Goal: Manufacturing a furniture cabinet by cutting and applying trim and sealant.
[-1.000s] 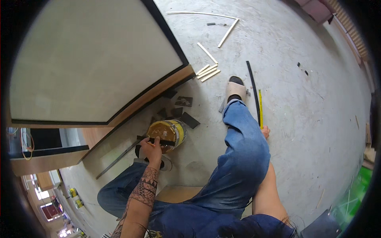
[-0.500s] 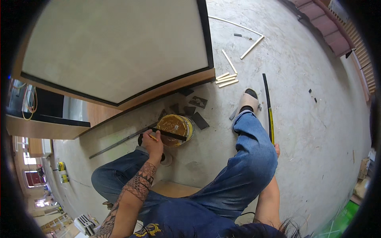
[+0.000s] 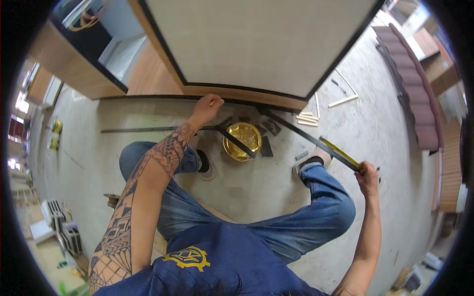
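Note:
My left hand [image 3: 207,109] is closed in front of the cabinet's lower edge, fingers curled; whatever it may hold is hidden. My right hand [image 3: 368,178] grips one end of a long dark strip [image 3: 298,131] beyond my right knee. A yellow tape measure blade [image 3: 340,152] runs along that strip into the same hand. The strip's far end reaches the cabinet base [image 3: 247,96]. Between my feet stands a round tub with a gold lid [image 3: 242,135], and a short black strip [image 3: 236,141] lies across the lid.
Dark offcuts [image 3: 267,146] lie around the tub. A thin grey bar [image 3: 133,130] rests on the floor at left. Pale wood sticks [image 3: 308,119] lie by the cabinet corner. The cabinet's large white panel [image 3: 261,44] rises ahead. Mauve ribbed panels [image 3: 412,89] stand at far right.
My left hand has gone from the tub to the cabinet's lower edge; the pencil it held no longer shows. My right hand has swung the strip and tape toward the cabinet. The view has turned.

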`<control>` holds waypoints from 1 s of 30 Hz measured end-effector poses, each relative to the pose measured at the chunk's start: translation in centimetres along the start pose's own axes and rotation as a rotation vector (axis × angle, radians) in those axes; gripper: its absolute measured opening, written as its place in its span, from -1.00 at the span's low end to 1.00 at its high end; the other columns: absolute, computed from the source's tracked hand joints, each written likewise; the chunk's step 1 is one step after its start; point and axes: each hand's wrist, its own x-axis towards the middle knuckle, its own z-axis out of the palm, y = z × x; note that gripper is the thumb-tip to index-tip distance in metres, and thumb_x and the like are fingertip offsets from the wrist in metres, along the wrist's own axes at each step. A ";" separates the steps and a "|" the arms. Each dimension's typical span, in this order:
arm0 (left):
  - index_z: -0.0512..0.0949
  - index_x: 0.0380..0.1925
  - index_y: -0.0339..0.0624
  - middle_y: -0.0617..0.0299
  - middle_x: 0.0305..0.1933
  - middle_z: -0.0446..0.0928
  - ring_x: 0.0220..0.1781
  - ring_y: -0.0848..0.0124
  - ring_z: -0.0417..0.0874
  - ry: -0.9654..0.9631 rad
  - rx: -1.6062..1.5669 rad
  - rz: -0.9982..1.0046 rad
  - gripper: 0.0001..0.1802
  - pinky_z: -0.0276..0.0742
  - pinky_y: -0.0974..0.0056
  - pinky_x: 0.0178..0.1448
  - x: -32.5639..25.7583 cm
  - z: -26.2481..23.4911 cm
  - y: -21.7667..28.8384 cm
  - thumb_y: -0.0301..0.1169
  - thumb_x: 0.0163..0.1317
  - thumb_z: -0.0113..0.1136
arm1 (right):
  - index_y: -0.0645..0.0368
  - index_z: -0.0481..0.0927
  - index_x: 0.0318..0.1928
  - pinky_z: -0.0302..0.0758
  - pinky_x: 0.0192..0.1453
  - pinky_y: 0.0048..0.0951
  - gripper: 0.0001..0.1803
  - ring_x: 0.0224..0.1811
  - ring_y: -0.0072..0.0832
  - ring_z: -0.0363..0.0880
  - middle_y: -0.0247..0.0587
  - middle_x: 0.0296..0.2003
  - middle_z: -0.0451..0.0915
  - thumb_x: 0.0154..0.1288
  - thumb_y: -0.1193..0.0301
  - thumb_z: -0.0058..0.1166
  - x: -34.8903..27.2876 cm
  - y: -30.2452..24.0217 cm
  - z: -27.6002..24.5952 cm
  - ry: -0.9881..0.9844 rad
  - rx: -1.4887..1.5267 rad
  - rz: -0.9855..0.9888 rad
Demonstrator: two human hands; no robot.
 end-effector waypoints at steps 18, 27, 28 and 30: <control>0.68 -0.09 -0.24 0.21 -0.24 0.67 -0.26 0.40 0.65 -0.093 -0.362 -0.586 -0.75 0.57 0.27 -0.17 -7.2 3.6 -10.0 -0.34 0.33 0.35 | 0.20 0.64 -0.22 0.59 -0.08 -0.12 -0.72 -0.18 -0.02 0.68 0.02 -0.31 0.68 0.01 0.58 0.40 9.1 -9.6 14.1 -0.508 0.014 -0.244; 0.68 -0.14 -0.31 0.23 -0.28 0.64 -0.27 0.47 0.60 0.085 -0.235 -0.491 -0.78 0.52 0.31 -0.18 -6.3 2.1 -10.8 -0.34 0.42 0.32 | 0.21 0.65 -0.27 0.59 -0.12 -0.14 -0.73 -0.23 -0.06 0.68 -0.01 -0.35 0.67 -0.04 0.58 0.43 10.0 -13.6 15.9 -0.468 0.023 -0.334; 0.68 -0.08 -0.33 0.19 -0.25 0.65 -0.24 0.46 0.62 0.125 -0.176 -0.440 -0.76 0.53 0.31 -0.15 -6.1 2.6 -10.3 -0.35 0.43 0.31 | 0.21 0.65 -0.27 0.59 -0.12 -0.14 -0.73 -0.23 -0.06 0.68 -0.01 -0.35 0.67 -0.04 0.58 0.43 10.0 -12.8 16.0 -0.464 0.013 -0.318; 0.65 -0.01 -0.35 0.17 -0.21 0.66 -0.22 0.45 0.63 0.126 -0.338 -0.454 -0.74 0.55 0.32 -0.12 -5.6 3.8 -9.4 -0.39 0.43 0.30 | 0.23 0.66 -0.25 0.61 -0.10 -0.14 -0.72 -0.22 -0.06 0.70 0.01 -0.31 0.68 0.01 0.54 0.47 10.0 -11.3 16.1 -0.460 -0.092 -0.303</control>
